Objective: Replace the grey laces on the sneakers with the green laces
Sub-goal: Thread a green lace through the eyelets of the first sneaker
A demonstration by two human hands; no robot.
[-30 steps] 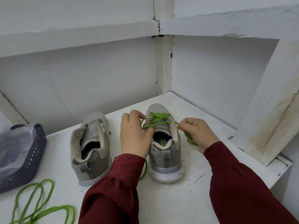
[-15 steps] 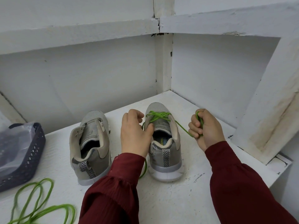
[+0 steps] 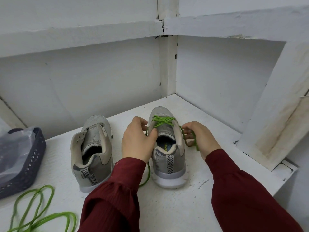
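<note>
Near tabletop [image 3: 175, 211] edge: spare green lace [image 3: 38, 213] is still lying coiled, unmoved. Right hand [image 3: 199, 137] is being brought back in beside the right sneaker [image 3: 168, 161] after its outward pull; the green lace [image 3: 163, 122], now slack, is being held looped round its curled fingers. The other lace end is being pinched at the collar by the left hand [image 3: 138, 142]. Left sneaker [image 3: 92, 153] is standing alongside. A clear plastic bag [image 3: 13, 148] is being held in the grey basket [image 3: 25, 166], far left.

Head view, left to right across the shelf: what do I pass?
Dark basket → unlaced grey sneaker → left hand → half-laced sneaker → right hand holding the green lace.
</note>
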